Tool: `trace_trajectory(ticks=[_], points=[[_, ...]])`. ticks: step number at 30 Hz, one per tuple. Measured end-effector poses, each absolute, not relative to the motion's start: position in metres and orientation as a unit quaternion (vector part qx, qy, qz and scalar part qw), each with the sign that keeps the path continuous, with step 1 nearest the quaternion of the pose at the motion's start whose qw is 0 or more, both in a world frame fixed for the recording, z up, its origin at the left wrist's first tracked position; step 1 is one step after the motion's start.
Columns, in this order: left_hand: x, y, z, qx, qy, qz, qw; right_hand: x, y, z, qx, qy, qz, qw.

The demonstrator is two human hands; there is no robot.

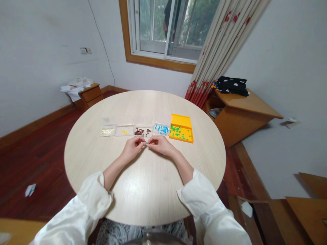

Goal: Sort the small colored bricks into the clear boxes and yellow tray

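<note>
My left hand [134, 148] and my right hand [162, 145] meet fingertip to fingertip above the round table [143, 183]. Both are closed in a pinch on a small bluish-grey piece [146, 143], too tiny to make out further. Just beyond them stands a row of open cases with small pieces: a clear case of cream pieces [107, 131], one with a few yellow pieces [124, 131], one of dark brown pieces [142, 131] and one of blue pieces [161, 129]. At the right end, a yellow case [181, 120] contains green pieces [178, 131].
A tiny dark bit [161, 154] lies on the table under my right wrist. Behind the table are a window [176, 30] and a curtain [219, 44]. A wooden cabinet [245, 112] with dark folded cloth [232, 85] stands right; a small cabinet [91, 96] stands left.
</note>
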State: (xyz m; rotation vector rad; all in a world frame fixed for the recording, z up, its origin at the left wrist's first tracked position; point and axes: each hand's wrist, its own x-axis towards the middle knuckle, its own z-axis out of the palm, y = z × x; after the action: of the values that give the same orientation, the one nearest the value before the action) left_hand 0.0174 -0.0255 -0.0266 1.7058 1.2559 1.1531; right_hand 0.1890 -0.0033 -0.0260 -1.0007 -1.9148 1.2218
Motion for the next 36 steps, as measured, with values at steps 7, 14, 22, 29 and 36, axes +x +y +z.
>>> trace_trajectory(ticks=[7,14,22,29,36], points=[[0.021,-0.027,-0.022,0.608,0.467,0.473,0.434,0.188,-0.006,-0.018,-0.365,-0.725,0.467,0.352],[0.02,-0.026,-0.024,0.604,0.46,0.459,0.461,0.188,-0.009,-0.015,-0.374,-0.724,0.473,0.336],[0.02,-0.025,-0.027,0.591,0.469,0.467,0.461,0.203,0.01,-0.018,-0.479,-0.676,0.335,0.449],[0.02,-0.026,-0.025,0.602,0.471,0.454,0.458,0.226,0.025,-0.017,-0.571,-0.574,0.25,0.531],[0.017,-0.024,-0.029,0.601,0.477,0.462,0.445,0.234,0.012,-0.006,-0.506,-0.694,0.401,0.319]])
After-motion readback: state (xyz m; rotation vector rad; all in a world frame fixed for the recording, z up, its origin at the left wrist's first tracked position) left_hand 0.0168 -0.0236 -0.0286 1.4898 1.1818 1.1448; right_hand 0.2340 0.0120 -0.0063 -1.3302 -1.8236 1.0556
